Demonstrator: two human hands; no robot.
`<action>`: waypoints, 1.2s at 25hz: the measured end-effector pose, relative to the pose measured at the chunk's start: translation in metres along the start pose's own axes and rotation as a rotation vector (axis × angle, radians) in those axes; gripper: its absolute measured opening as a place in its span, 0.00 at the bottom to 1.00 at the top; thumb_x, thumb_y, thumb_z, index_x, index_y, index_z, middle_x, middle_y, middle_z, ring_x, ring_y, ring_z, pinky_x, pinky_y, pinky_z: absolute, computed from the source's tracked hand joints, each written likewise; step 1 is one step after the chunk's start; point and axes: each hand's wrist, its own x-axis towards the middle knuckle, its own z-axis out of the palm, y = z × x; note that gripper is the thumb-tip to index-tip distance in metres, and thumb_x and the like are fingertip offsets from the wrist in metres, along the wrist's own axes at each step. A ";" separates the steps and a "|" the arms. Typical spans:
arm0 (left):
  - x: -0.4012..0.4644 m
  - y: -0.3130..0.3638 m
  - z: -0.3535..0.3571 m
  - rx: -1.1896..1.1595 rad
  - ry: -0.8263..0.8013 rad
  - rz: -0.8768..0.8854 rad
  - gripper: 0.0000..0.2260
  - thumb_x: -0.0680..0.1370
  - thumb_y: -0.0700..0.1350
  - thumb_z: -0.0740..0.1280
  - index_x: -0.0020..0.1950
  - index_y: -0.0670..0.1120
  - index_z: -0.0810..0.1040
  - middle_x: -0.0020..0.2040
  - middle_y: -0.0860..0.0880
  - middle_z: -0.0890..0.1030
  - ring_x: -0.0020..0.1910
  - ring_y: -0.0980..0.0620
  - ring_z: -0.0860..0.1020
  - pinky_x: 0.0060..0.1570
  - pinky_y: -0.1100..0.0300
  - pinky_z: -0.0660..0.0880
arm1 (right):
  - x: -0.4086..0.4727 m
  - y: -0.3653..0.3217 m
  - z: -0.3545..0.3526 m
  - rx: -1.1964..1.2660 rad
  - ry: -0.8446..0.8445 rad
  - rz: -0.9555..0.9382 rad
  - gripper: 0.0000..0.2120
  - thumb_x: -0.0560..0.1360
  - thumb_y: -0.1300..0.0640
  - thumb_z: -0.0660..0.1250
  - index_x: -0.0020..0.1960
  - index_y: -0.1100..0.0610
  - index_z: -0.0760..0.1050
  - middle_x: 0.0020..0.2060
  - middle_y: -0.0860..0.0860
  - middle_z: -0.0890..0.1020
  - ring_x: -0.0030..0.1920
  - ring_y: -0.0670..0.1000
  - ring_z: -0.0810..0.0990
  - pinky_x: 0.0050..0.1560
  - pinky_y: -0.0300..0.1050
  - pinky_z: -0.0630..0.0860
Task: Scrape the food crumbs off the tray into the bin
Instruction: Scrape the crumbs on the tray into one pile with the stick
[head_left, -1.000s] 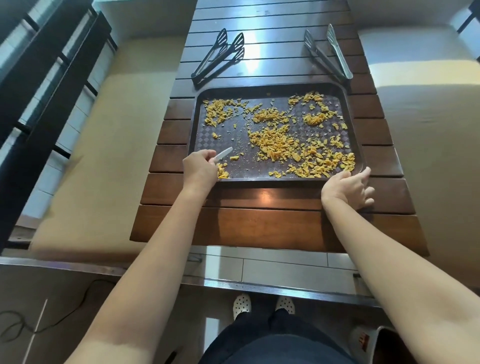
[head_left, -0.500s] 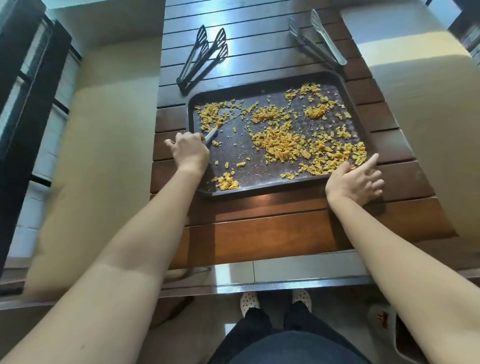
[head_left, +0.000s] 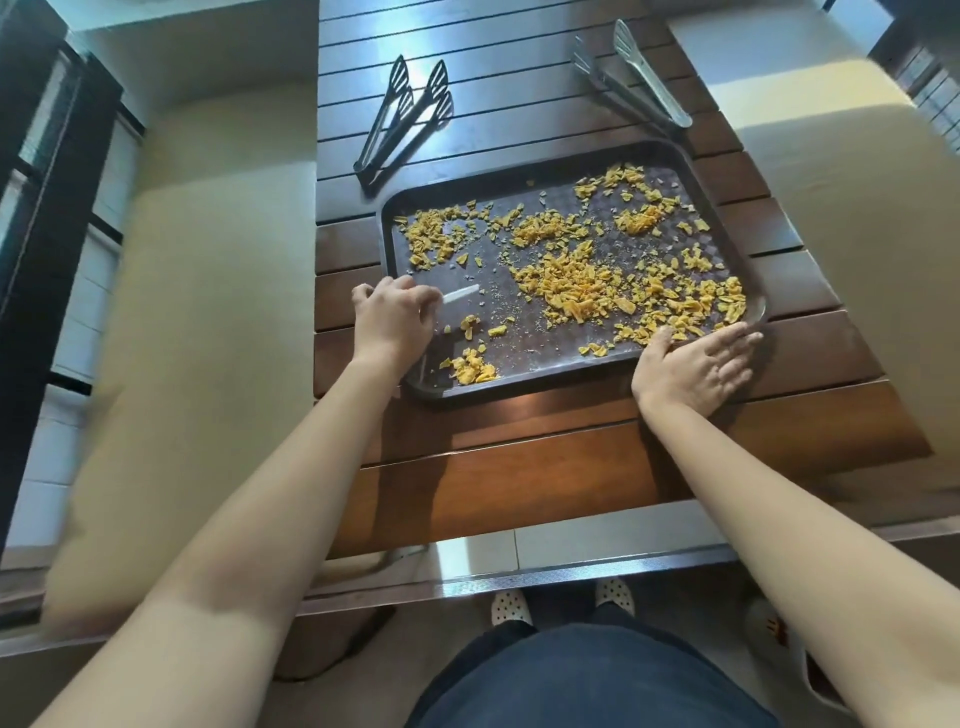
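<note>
I see the dark brown rectangular plastic tray lying flat on the slatted dark wooden table, a little right of the frame's centre, with yellow-orange food crumbs scattered over most of it, thickest at centre and lower right, and a small pile near the lower left corner. My left hand sits on the tray's left edge, fingers curled round a small white flat scraper whose blade points right over a bare patch of tray. My right hand lies flat with straight fingers pressed on the tray's lower right rim, holding nothing.

I judge the tray light, stiff and fairly slick underneath, so it would slide on the wood without that steadying hand; its raised rim is the place to take hold, at the short ends if I lift it. The crumbs look dry, brittle and loose, likely to scatter or jump the rim under a hard stroke. The scraper seems thin and may flex.

The bin is hard to place: a pale object cut off at the lower right edge could be it, but I cannot tell. The scraper's handle is hidden inside my fist. Two pairs of metal tongs lie at the top of the frame, beyond the tray.
</note>
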 end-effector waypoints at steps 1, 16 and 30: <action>0.008 0.003 0.001 -0.045 0.004 0.024 0.11 0.79 0.46 0.60 0.54 0.50 0.81 0.51 0.47 0.80 0.50 0.45 0.77 0.57 0.51 0.66 | 0.000 0.000 0.000 -0.004 0.003 -0.006 0.39 0.79 0.44 0.54 0.76 0.66 0.39 0.76 0.62 0.44 0.77 0.59 0.45 0.75 0.53 0.42; 0.023 -0.009 0.000 0.029 -0.015 0.286 0.11 0.78 0.39 0.62 0.56 0.47 0.81 0.53 0.45 0.81 0.51 0.42 0.78 0.49 0.52 0.69 | 0.001 -0.001 0.000 -0.004 0.068 -0.002 0.39 0.78 0.45 0.57 0.76 0.66 0.42 0.76 0.62 0.48 0.76 0.59 0.49 0.75 0.55 0.45; -0.003 -0.025 -0.017 0.012 -0.073 0.507 0.08 0.74 0.37 0.68 0.50 0.46 0.83 0.45 0.44 0.83 0.41 0.42 0.81 0.39 0.54 0.70 | 0.002 -0.001 0.001 0.001 0.062 0.004 0.39 0.77 0.46 0.57 0.76 0.66 0.41 0.76 0.61 0.48 0.76 0.59 0.48 0.75 0.54 0.44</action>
